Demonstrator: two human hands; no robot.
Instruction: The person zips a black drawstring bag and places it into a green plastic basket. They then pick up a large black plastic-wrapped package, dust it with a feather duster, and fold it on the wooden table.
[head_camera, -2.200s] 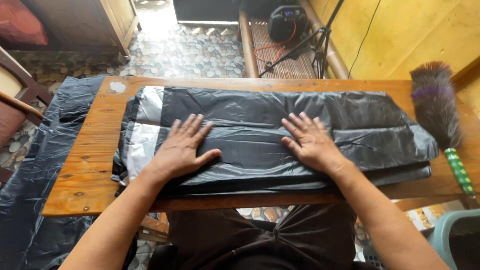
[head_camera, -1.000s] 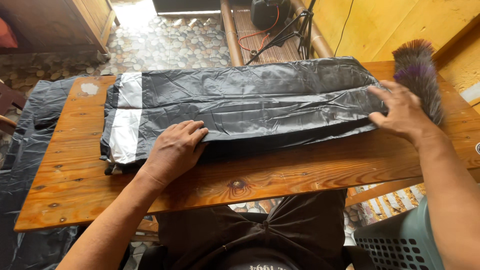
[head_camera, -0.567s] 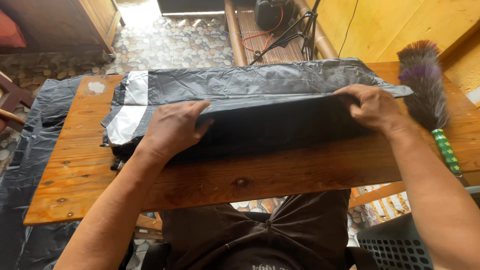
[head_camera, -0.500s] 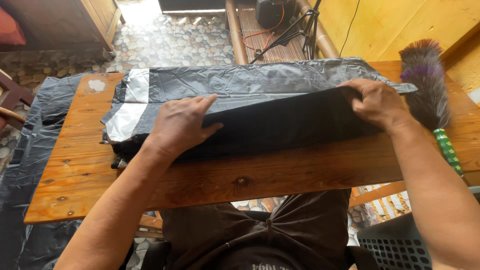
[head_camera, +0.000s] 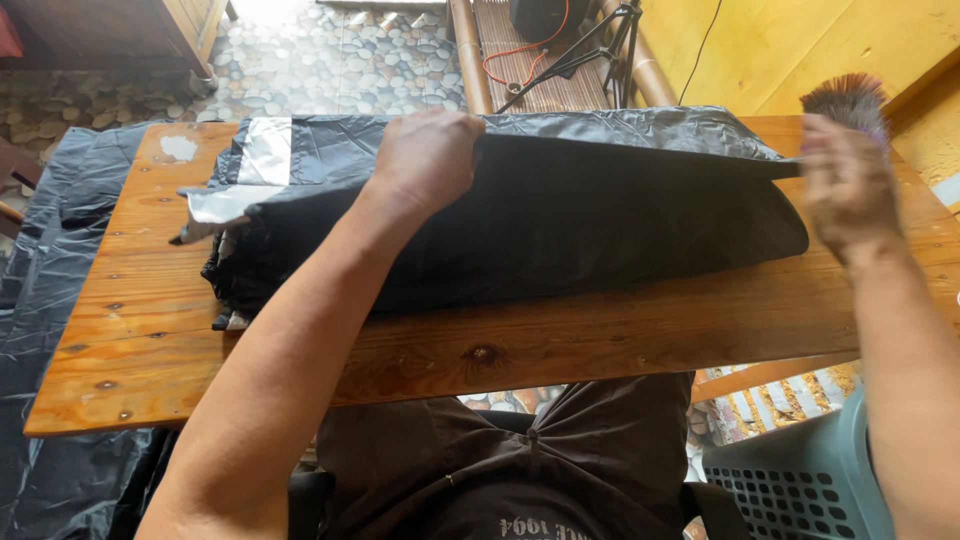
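Knotty orange-brown wood, the tabletop (head_camera: 600, 330) spans the view under both hands, with a bare strip along its near edge below the left hand (head_camera: 425, 160) and a bare patch out past that hand's far left. Black, glossy, creased plastic: the stack of black bags (head_camera: 560, 215) lies across the tabletop's far half, long axis running left to right, one end beyond the left hand with pale grey bands showing, the other tapering to a point just before the right hand (head_camera: 848, 190). The top layer is lifted and folded over, its raised edge running from under the left hand toward the right hand.

More black sheeting (head_camera: 50, 300) hangs off the tabletop's left end, well outside the left hand. A grey-blue perforated basket (head_camera: 800, 480) sits low, under the right forearm.

Left hand: closed over the raised fold of the bags, knuckles up. Right hand: motion-blurred, at the bags' pointed end; fingers look spread, contact cannot be told. A brown and purple feather duster (head_camera: 845, 95) lies just beyond the right hand.
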